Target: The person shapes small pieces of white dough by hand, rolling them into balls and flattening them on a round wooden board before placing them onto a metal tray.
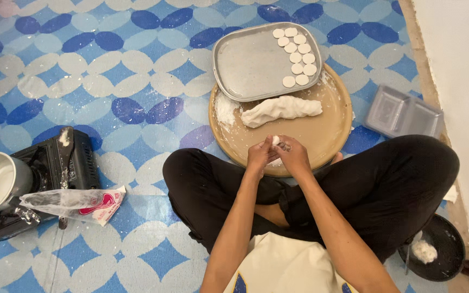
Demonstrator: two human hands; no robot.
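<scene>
At frame centre, the left hand [260, 156] and right hand [294, 157] pinch a small dough piece [276, 140] together over the round tray [332, 135], below the dough roll [280, 110].

Floor mat [109, 81]: blue with white and navy ovals. Round board [327, 130]: tan. Tray [245, 59]: grey metal. Dough roll [280, 110], discs [297, 57]: white. Stove [82, 163], trousers [397, 184]: black. Bag [77, 202]: clear, red print.

Eleven dough discs [296, 56], one dough roll [281, 110], two trays [245, 62].

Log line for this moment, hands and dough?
left hand: shut on dough piece | right hand: shut on dough piece | dough log: on round board
</scene>
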